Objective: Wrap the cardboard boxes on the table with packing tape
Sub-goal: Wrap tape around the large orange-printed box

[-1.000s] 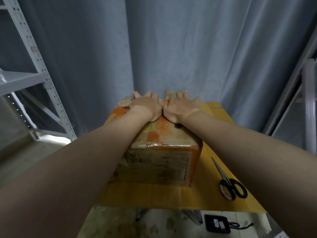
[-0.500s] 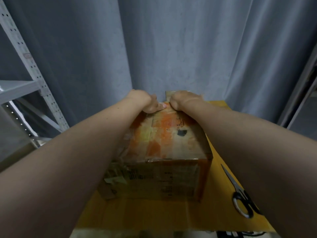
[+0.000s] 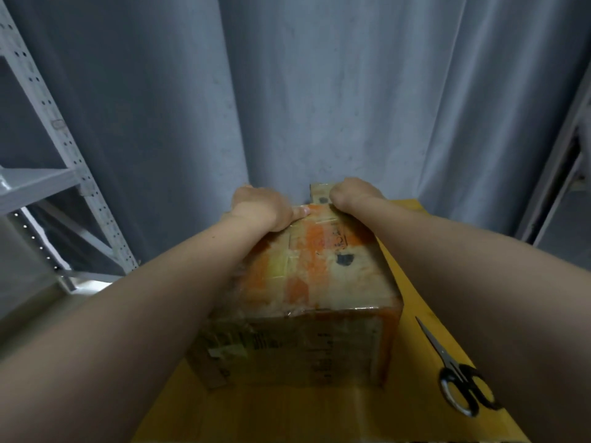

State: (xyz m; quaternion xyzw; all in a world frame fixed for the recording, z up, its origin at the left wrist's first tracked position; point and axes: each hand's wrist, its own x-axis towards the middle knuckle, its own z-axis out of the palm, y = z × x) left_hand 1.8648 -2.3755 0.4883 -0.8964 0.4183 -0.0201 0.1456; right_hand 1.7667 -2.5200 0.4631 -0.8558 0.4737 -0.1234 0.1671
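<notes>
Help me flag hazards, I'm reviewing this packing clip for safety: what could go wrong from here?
1. Both the left hand and right hand grip the far top edge of the cardboard box, whose surface is glossy with tape; if it is pulled or tipped, the grip may slip.
2. The scissors lie on the table beside the box, under the right forearm and near the table's edge; turning the box could sweep them off.

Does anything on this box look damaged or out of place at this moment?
Yes. The cardboard box looks worn: its orange top is patchy, with a dark spot that may be a hole. A label on the near side looks torn and crumpled. A flap stands up at the far edge.
</notes>
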